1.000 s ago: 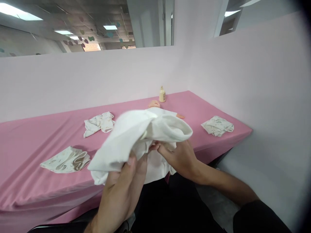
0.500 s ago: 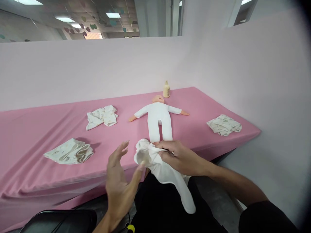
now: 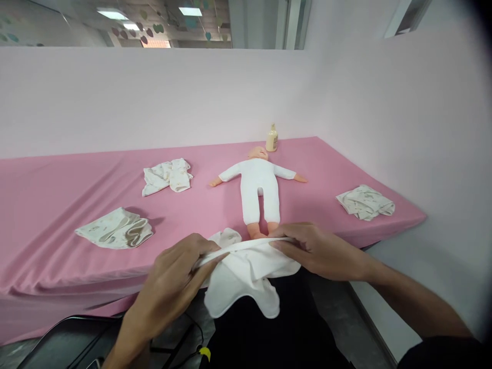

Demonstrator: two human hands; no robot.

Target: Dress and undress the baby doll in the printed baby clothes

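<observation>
Both hands grip a white cloth baby garment, its top edge stretched between them and its lower part hanging in two rounded ends over my lap. My left hand pinches the left end of that edge. On the right end, the fingers of my right hand are closed. Just beyond the garment, a baby doll in a white body suit lies on its back, arms spread and feet toward me. The garment and my right hand partly hide its feet.
A pink-covered table stands before me against the wall. Folded patterned cloths lie at left front, left back and right. A pump bottle stands behind the doll's head. A black chair is at lower left.
My left hand, open and apart before, has closed on the garment's left end. The garment's edge is now pulled straight between both hands. The view has shifted slightly.
</observation>
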